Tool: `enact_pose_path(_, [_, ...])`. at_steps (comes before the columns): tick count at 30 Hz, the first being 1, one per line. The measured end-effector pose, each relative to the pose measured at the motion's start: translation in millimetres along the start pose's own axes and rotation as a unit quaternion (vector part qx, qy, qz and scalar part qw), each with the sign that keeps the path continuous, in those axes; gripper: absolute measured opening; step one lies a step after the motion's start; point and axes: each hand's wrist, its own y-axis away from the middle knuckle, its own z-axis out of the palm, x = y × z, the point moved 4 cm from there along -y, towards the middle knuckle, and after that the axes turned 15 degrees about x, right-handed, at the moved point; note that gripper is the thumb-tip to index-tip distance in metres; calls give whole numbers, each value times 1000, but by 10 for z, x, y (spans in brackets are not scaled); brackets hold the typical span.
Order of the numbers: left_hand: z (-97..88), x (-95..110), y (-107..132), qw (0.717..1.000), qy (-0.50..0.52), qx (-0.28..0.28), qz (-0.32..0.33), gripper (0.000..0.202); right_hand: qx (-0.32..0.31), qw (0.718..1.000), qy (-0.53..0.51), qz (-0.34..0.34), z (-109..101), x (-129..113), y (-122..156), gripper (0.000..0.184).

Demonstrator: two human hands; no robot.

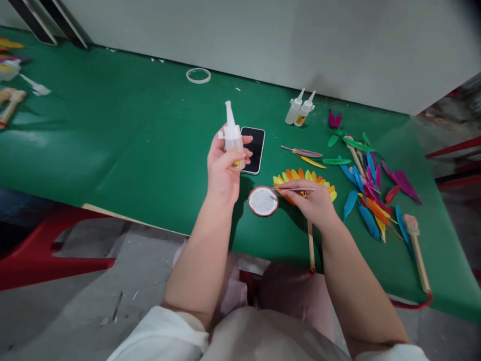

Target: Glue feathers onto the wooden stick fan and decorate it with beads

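My left hand (221,175) is closed around a small translucent squeeze bottle (233,143), held upright with its white nozzle pointing up. In my right hand (313,203) is a pair of thin tweezers (300,189), their tips at the edge of a round dish (263,201) with a red rim and a whitish inside. Beneath that hand lies a fan of yellow and orange feathers (291,175), partly hidden, and its wooden handle (311,245) extends toward the table's near edge. Behind the bottle rests a black-screened phone (253,150).
Two more nozzle bottles (299,110) stand near the wall. Loose coloured feathers (370,175) and another wooden handle (417,250) lie at the right. A clear ring (198,75) sits at the back of the green table (131,125). A red stool (56,240) is at the left.
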Motion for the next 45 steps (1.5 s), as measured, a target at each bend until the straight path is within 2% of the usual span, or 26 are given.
enact_pose_path(8, [9, -20, 6, 1000, -13, -2, -1, 48, -100, 994, 31, -41, -12, -30, 26, 15])
enact_pose_path(11, [15, -29, 9, 1000, -22, -4, 2, 46, -118, 991, 31, -50, 11, -36, 40, 14])
enact_pose_path(27, [80, -66, 77, 997, -71, -37, 17, 43, -143, 985, 63, -68, 64, 8, 73, 15])
enact_pose_path(34, [109, -97, 91, 993, -92, -75, 17, 42, -150, 983, 74, -77, 81, 12, 79, 15])
enact_pose_path(45, [108, -103, 85, 990, -108, -82, 28, 43, -152, 980, 87, -90, 90, 6, 82, 15])
